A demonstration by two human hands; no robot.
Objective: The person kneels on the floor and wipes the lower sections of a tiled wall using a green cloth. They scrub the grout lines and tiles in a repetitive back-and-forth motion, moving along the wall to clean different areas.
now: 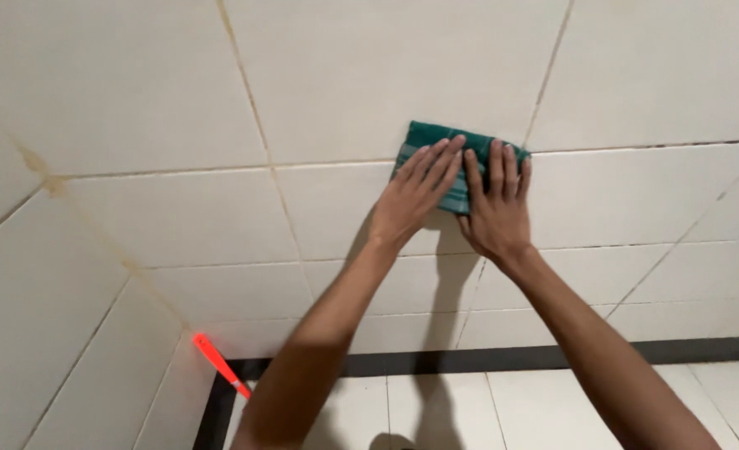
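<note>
A folded green cloth [457, 162] is pressed flat against the white tiled wall [177, 217], over a grout line. It is covered by the left hand [415, 196] and the right hand [494, 204], both laid side by side with fingers extended, gripping nothing. An orange-red handle [219, 365] is seen low in the corner.

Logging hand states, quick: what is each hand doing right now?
Left hand: open, flat, pressing the folded green cloth against the white tiled wall.
Right hand: open, flat on the same cloth.
</note>
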